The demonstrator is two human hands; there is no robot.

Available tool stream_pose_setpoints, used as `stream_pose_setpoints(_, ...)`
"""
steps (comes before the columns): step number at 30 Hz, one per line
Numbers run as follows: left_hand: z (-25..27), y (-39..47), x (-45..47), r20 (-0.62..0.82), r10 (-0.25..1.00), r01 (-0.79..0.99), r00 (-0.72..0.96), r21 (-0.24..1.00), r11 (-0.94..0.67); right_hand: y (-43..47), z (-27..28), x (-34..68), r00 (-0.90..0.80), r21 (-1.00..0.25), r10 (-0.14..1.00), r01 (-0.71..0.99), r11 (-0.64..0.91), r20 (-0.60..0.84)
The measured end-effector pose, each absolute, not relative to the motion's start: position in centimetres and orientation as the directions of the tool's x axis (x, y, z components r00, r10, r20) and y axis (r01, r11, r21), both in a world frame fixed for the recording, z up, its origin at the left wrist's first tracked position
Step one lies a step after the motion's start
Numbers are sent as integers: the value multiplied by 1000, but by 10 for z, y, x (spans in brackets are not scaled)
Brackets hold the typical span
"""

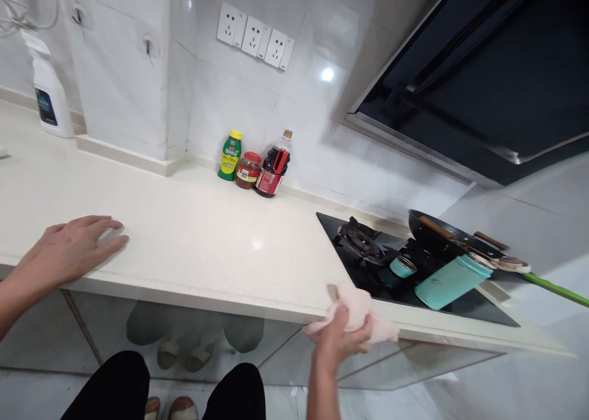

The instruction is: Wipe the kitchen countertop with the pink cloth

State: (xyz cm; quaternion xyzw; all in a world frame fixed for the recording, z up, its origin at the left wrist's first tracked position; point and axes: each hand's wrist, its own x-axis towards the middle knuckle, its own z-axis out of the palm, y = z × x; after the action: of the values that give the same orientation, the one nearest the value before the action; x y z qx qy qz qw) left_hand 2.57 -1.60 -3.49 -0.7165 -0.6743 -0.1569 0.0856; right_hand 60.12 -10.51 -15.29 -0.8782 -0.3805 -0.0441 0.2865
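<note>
My right hand (343, 340) grips a pale pink cloth (354, 306) at the counter's front edge, just left of the black gas stove (340, 248). Part of the cloth hangs over the edge. My left hand (76, 248) lies on the white countertop (193, 236) at the left, fingers stretched out and thumb apart, holding nothing. Nearest the cloth on the stove are a small turquoise cup-like lid (403, 266) and a tilted turquoise canister (453, 282).
Against the wall stand a green bottle (230, 156), a red-lidded jar (248, 171) and a dark sauce bottle (275, 165). A white spray bottle (50, 94) is far left. A wok (432, 226) sits on the stove under the range hood (478, 70). A green handle (556, 290) juts right.
</note>
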Motion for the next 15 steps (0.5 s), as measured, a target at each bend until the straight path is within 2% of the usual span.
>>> stream_pose_setpoints(3,-33,-18,27,341,939,993,44,84,-77,-108,-167,514,741,-564,562,658,-498,368)
stream_pose_setpoints(5,-30,-21,29,336,941,994,39,88,-72,-115,-171,468,642,-614,545,743,-267,540)
stream_pose_setpoints(6,-28,-23,31,330,943,993,37,91,-71,-120,-171,455,557,-587,530,799,-131,639)
stream_pose_setpoints(8,-25,-25,33,318,948,992,35,101,-71,-129,-169,451,348,-436,496,897,70,795)
stream_pose_setpoints(10,-23,-27,35,319,947,991,34,112,-73,-137,-167,478,122,-211,492,969,129,862)
stream_pose_setpoints(13,-21,-30,37,338,941,990,34,116,-77,-144,-166,559,-135,89,526,990,112,840)
stream_pose_setpoints(15,-20,-32,40,346,937,989,36,121,-82,-149,-162,623,-97,141,660,990,-14,745)
